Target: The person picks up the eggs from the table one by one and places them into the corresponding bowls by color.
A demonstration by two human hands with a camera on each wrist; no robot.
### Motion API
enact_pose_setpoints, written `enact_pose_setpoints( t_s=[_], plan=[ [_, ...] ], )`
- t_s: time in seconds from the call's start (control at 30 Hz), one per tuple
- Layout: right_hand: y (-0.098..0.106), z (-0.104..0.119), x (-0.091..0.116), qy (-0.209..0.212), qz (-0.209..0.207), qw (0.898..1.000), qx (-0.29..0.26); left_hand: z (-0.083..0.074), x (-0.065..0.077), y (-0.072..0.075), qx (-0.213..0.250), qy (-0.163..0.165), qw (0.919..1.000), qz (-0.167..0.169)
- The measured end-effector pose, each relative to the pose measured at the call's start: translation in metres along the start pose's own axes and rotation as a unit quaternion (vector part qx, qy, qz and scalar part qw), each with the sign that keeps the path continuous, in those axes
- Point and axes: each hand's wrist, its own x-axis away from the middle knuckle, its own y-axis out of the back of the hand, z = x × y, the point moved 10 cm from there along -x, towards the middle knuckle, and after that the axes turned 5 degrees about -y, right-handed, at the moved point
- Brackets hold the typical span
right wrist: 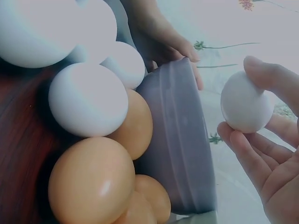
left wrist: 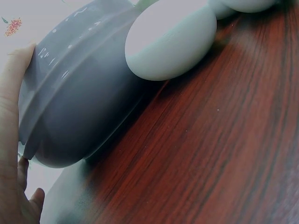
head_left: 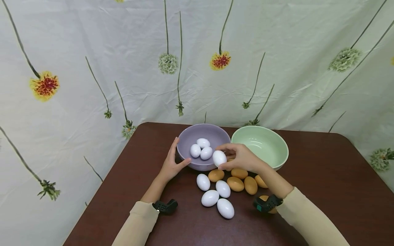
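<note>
My right hand pinches a white egg between thumb and fingertips, over the near right rim of a purple bowl. In the right wrist view, this egg is held clear of the bowl's rim. Three white eggs lie inside the bowl. My left hand rests against the bowl's left side, thumb and fingers spread along its rim. The left wrist view shows the bowl's outer wall with a white egg beside it.
A green bowl stands right of the purple one. On the dark wooden table, several white eggs and several brown eggs lie in front of the bowls. One brown egg is partly behind my right wrist strap. A flowered cloth hangs behind.
</note>
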Motion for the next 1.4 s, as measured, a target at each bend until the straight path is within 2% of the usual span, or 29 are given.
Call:
enact_pose_setpoints(
  t_s=[0.33,0.7,0.93,1.13,1.4],
  plan=[
    [0.003,-0.003,-0.023,-0.031,-0.046,0.998,0.0,0.0,0.001,-0.001,0.008,0.004,1.0,0.001],
    [0.002,-0.015,-0.047,-0.048,-0.06,0.997,0.0,0.001,0.002,-0.001,0.001,0.013,0.9999,0.004],
    [-0.002,-0.02,-0.06,-0.063,-0.089,0.992,0.07,-0.04,0.003,0.004,0.023,0.03,0.9991,0.02],
    [-0.003,-0.03,-0.065,-0.087,-0.114,0.986,0.088,-0.041,0.004,0.003,0.014,0.031,0.9992,0.02],
    [-0.008,-0.031,-0.067,-0.107,-0.121,0.974,0.16,-0.039,0.003,0.004,0.019,0.026,0.9993,0.018]
  ],
)
